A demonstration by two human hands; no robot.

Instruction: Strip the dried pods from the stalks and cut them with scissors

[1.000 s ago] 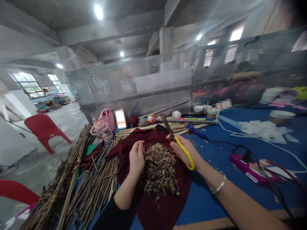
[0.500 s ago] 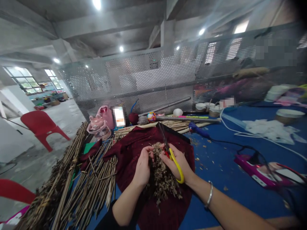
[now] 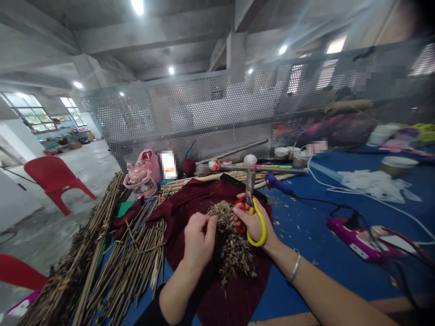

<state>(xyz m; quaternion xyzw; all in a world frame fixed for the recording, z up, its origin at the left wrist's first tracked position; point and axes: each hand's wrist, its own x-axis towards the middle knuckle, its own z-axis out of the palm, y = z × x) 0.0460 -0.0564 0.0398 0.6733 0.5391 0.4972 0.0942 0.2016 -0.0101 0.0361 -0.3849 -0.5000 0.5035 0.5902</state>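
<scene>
In my right hand [image 3: 251, 222] is a pair of scissors [image 3: 257, 222] with one yellow and one red handle loop; its blades point up and away from me. My left hand [image 3: 199, 237] is closed with thumb and fingers drawn together, just left of a heap of dried leaves [image 3: 236, 253]. Whatever its fingertips pinch, if anything, I cannot make out. The leaves lie on a dark red cloth [image 3: 217, 303] spread between my forearms.
Dry sticks [image 3: 131, 258] and a bundle of stalks [image 3: 79, 262] lie to the left. Behind the cloth are a pink basket [image 3: 141, 183], a red yarn ball [image 3: 189, 167] and long poles [image 3: 265, 169]. A blue-handled tool [image 3: 279, 184] and purple power strip [image 3: 353, 240] are at right.
My hands have moved apart, the right one slightly to the right. The scissors have turned, so their blades now stand more upright. My left fingers have curled in closer to the thumb.
</scene>
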